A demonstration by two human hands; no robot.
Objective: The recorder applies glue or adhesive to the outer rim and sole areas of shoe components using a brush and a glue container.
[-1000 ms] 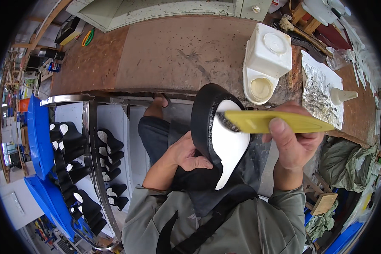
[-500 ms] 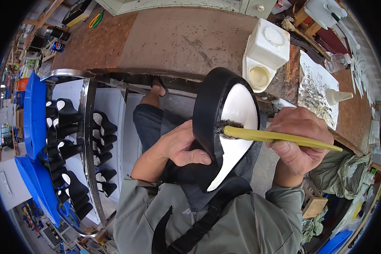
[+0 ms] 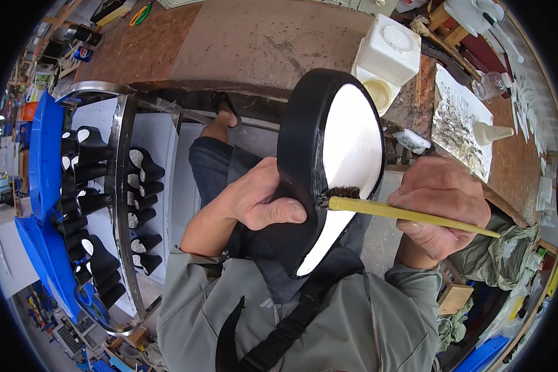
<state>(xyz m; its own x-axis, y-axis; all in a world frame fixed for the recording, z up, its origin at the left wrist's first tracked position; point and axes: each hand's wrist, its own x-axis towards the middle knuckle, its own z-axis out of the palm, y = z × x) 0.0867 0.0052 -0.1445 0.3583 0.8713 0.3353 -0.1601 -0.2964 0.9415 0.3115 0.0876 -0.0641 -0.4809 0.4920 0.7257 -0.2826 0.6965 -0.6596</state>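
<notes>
Black wedge heel (image 3: pixel 301 136), gripped by your left hand (image 3: pixel 260 198), thumb extended; your right hand (image 3: pixel 443 204) clasps a brush (image 3: pixel 367 206) against it. Bench's (image 3: pixel 229 49) near edge: white container (image 3: pixel 387 49), cup contents unclear.

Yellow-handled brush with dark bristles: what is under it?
The white, tapering face of the curved black piece shows on either side of the brush; the strip directly beneath its bristles is hidden.

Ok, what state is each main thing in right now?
Left hand: gripping the black piece.
Right hand: gripping the brush.
Brush: bristles on the white face, near its black edge.
Black piece: held up, white face showing.
White container: standing on the bench, round cup uncovered.
Paper sheet: on the bench, dark-stained.
</notes>
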